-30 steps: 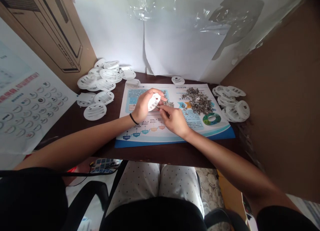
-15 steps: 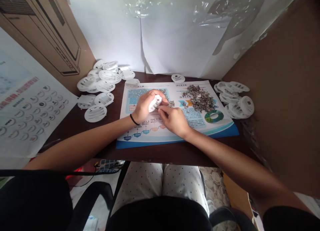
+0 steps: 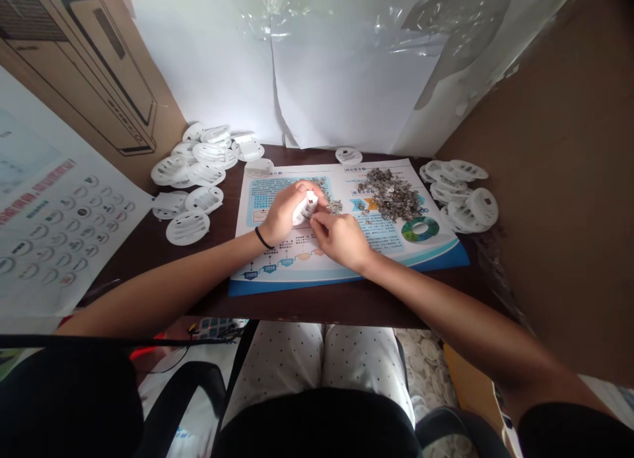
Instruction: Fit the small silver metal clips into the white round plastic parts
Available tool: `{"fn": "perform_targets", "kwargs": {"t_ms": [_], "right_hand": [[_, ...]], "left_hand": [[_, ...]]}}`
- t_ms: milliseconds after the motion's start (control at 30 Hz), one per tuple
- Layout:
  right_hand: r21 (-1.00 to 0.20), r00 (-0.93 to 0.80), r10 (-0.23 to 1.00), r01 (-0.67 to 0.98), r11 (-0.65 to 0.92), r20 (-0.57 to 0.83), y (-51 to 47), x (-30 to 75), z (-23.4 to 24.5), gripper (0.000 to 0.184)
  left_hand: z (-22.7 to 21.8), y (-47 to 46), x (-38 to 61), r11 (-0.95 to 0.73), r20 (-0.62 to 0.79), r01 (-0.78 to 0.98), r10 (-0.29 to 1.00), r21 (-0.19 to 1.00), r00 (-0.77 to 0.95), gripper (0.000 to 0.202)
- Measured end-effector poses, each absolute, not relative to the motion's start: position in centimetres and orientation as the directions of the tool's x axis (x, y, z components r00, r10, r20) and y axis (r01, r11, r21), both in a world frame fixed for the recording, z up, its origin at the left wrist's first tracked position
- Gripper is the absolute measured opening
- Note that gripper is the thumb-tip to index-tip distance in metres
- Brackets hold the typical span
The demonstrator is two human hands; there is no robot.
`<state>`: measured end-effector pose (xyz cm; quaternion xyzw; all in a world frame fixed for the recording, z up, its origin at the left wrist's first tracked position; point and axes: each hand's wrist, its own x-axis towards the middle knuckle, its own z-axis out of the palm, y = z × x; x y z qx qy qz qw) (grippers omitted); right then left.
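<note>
Head view, frame centre: clamps white disc (image 3: 304, 210) in left hand (image 3: 282, 214); pinches right hand (image 3: 345, 240) together alongside; cannot tell on what.

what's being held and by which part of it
The left hand holds a white disc around its edge; whether the right hand grips anything is unclear.

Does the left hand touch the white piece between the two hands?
Touching: the head view shows the left hand curled around the white piece.
</note>
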<state>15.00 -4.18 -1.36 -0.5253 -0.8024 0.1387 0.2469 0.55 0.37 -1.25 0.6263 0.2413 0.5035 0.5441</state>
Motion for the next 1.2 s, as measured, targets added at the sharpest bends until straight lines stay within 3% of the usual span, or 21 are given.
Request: {"fn": "perform_targets", "kwargs": {"t_ms": [667,1200], "right_hand": [[-0.471,-0.326,0.92,0.791,0.391,0.217,-4.24,14.91,-1.01,0.028],[-0.42,-0.361,0.908,0.806,0.418,0.21,-4.51,15.03,-0.68,0.03]], "left_hand": [[-1.17,0.52,0.16,-0.356,0.388,-0.156,0.828,0.922,0.406,0.039],[-1.22,0.37,0.29,-0.301,0.362,-0.205,0.835,0.931,0.415,0.038]]}}
